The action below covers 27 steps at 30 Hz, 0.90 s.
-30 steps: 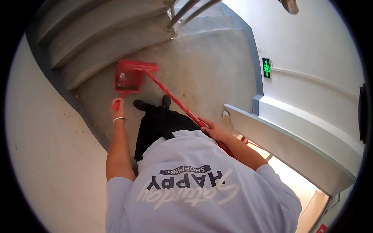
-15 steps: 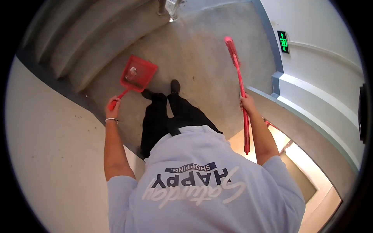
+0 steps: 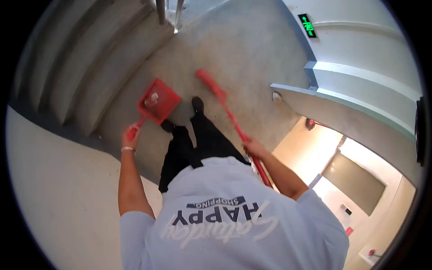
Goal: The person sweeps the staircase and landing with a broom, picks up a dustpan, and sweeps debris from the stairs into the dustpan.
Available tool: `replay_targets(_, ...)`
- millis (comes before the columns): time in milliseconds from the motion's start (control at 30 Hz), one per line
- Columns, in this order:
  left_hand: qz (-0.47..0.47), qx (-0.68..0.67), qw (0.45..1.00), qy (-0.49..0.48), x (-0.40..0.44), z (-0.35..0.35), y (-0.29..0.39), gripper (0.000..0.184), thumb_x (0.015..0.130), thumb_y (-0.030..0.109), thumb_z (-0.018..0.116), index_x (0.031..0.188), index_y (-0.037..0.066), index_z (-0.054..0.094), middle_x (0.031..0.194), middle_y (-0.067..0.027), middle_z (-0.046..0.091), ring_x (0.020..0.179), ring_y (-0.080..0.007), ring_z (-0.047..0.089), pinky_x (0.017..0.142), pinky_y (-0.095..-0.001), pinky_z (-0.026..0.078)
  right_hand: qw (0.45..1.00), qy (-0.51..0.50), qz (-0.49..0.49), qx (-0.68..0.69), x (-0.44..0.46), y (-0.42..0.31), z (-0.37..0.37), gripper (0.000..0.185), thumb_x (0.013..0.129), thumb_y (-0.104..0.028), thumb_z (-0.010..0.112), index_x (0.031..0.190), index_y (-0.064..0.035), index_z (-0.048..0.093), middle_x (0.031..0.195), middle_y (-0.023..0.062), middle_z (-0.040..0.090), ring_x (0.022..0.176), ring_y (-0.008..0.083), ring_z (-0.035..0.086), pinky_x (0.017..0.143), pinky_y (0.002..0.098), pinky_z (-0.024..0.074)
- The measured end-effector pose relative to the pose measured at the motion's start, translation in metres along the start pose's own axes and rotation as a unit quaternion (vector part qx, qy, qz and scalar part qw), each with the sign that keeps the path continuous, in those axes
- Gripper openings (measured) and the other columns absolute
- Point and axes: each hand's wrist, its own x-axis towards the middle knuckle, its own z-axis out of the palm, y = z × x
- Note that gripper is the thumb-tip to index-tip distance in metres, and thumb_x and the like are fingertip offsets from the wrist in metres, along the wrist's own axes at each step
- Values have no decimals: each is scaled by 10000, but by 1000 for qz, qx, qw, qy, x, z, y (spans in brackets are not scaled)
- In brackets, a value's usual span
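My left hand point(image 3: 131, 134) is closed round the short handle of a red dustpan point(image 3: 167, 102), held low at the left over the floor. A small whitish, see-through piece of litter point(image 3: 154, 97) lies in the pan with some dark bits. My right hand point(image 3: 254, 148) grips the long red handle of a broom point(image 3: 232, 118). The blurred red broom head point(image 3: 209, 83) is to the right of the dustpan and apart from it, beyond my shoes.
Curved grey stairs point(image 3: 96, 58) rise at the left, with metal railing posts point(image 3: 161, 11) at the top. A low wall point(image 3: 342, 108) and a lit lower level are at the right. A green exit sign point(image 3: 307, 25) hangs on the wall.
The broom first lifted off the dustpan and swung out to the right, then came back left towards my feet. The dustpan has moved slightly nearer my feet and tilted, with litter still inside.
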Motion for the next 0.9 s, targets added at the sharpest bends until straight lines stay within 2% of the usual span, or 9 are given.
replay_targets(133, 33, 54, 998, -23, 1, -3, -21, 77, 790, 57, 649, 842, 43, 594, 1034, -90, 630, 1034, -174, 569, 909, -299, 420, 977, -177, -11, 122, -50, -30, 52, 469, 874, -151, 557, 1329, -166, 444, 640, -21, 443, 486, 103, 428, 426, 249, 377)
replay_targets(233, 23, 5, 1000, 4, -14, -8, -22, 98, 782, 70, 673, 823, 47, 586, 1068, -99, 631, 998, -178, 573, 908, -297, 423, 926, -100, -352, -89, -57, -28, 83, 582, 875, -179, 568, 1401, -112, 328, 860, 60, 626, 751, 231, 599, 698, 350, 488)
replay_targets(267, 23, -15, 999, 31, -14, -7, -22, 108, 779, 75, 681, 814, 46, 583, 1059, -101, 633, 990, -182, 574, 900, -298, 426, 920, -115, -364, -91, -59, -38, 86, 582, 875, -179, 568, 1401, -112, 328, 860, 60, 626, 751, 231, 599, 698, 350, 488)
replay_targets(367, 19, -55, 995, 81, -23, -15, -7, 123, 784, 91, 690, 800, 39, 580, 1020, -101, 635, 973, -183, 576, 884, -300, 433, 943, -130, -266, -151, -75, -63, 80, 624, 868, -196, 585, 1416, -110, 300, 986, 134, 655, 858, 294, 627, 763, 406, 482)
replay_targets(567, -8, -168, 972, 162, -74, -56, 15, 121, 851, 137, 621, 804, 27, 605, 939, -86, 639, 795, -132, 601, 696, -252, 488, 888, 27, -338, -311, -71, -55, 28, 461, 837, -191, 615, 1264, -82, 479, 867, 218, 628, 793, 351, 629, 722, 412, 487)
replay_targets(633, -46, -199, 960, 189, -99, -77, 35, 144, 868, 157, 603, 808, 26, 607, 913, -78, 636, 738, -123, 604, 643, -244, 502, 949, 20, -130, -285, -48, -52, 23, 314, 824, -252, 627, 1071, -61, 591, 785, 202, 623, 724, 347, 620, 674, 407, 483)
replay_targets(767, -31, -253, 926, 278, -141, -117, 78, 173, 879, 185, 599, 814, 25, 592, 824, -47, 618, 641, -111, 586, 572, -230, 486, 906, 110, -243, -330, -39, -91, 45, 292, 817, -307, 631, 918, -34, 633, 717, 159, 623, 675, 290, 621, 628, 391, 472)
replay_targets(833, -25, -266, 914, 307, -153, -131, 95, 171, 883, 187, 586, 827, 26, 594, 820, -53, 616, 639, -126, 596, 571, -237, 497, 916, 105, -251, -294, -19, -96, 53, 268, 833, -304, 629, 813, -37, 608, 577, 39, 538, 447, 125, 515, 410, 281, 412)
replay_targets(900, -15, -288, 889, 356, -163, -144, 111, 172, 885, 186, 566, 843, 21, 587, 816, -69, 616, 626, -144, 605, 562, -240, 504, 924, 81, -265, -265, -12, -115, 56, 277, 841, -305, 624, 800, -33, 593, 538, 19, 506, 428, 122, 490, 402, 283, 396)
